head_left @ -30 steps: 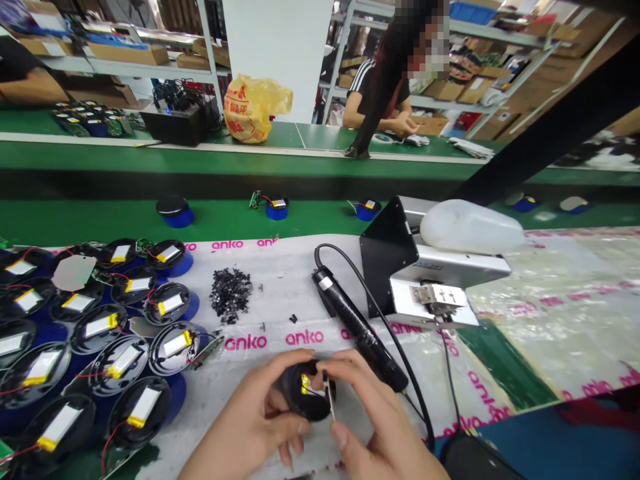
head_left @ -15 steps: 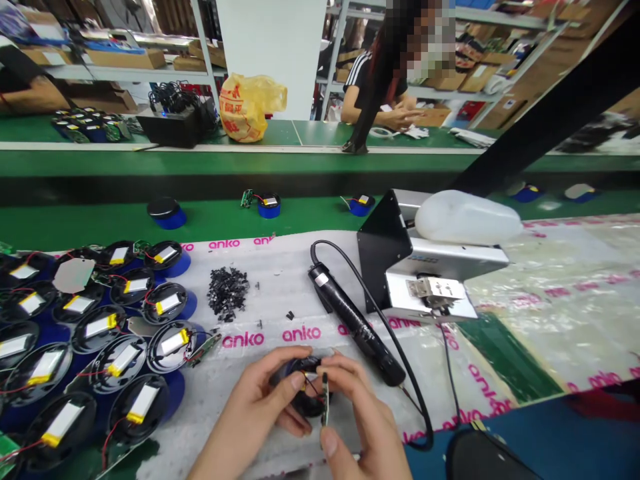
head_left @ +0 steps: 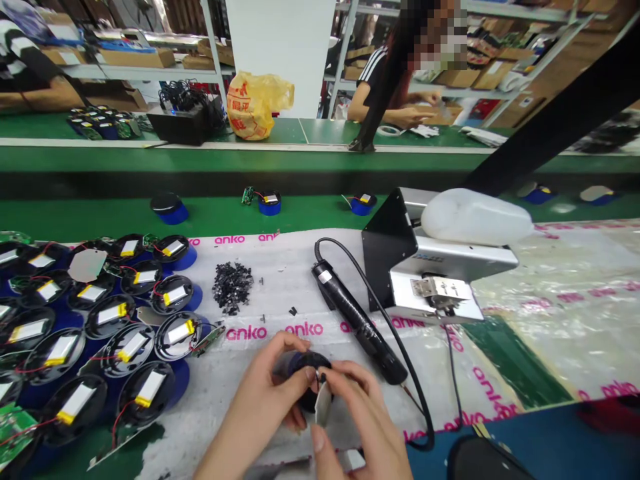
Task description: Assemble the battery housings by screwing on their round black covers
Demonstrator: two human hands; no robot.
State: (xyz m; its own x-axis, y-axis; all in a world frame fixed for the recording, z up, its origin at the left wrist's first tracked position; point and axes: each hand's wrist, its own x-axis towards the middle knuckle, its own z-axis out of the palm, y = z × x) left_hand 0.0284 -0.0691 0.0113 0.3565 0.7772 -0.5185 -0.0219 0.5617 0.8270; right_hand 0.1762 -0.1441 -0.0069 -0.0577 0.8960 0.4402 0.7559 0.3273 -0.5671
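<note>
My left hand [head_left: 260, 407] is wrapped round a small round black housing [head_left: 306, 365] held just above the white plastic sheet [head_left: 280, 287]. My right hand [head_left: 357, 427] pinches a thin flat plate [head_left: 323, 404] against the housing's right side, with thin wires showing between the fingers. Both hands are closed. A black corded power tool [head_left: 357, 325] lies on the sheet just right of the hands. A small heap of tiny black parts [head_left: 231, 287] sits behind the hands.
Several open black-and-blue housings with silver batteries [head_left: 100, 333] crowd the left. A metal dispenser machine [head_left: 430, 267] with a white bottle [head_left: 475, 224] stands at right. A green conveyor [head_left: 210, 213] carries a few blue units. A person [head_left: 395, 87] works across it; a yellow bag [head_left: 257, 103] sits there.
The view shifted slightly. My right hand has turned the thin piece from edge-on to flat against the housing, and both hands sit a little lower in the view.
</note>
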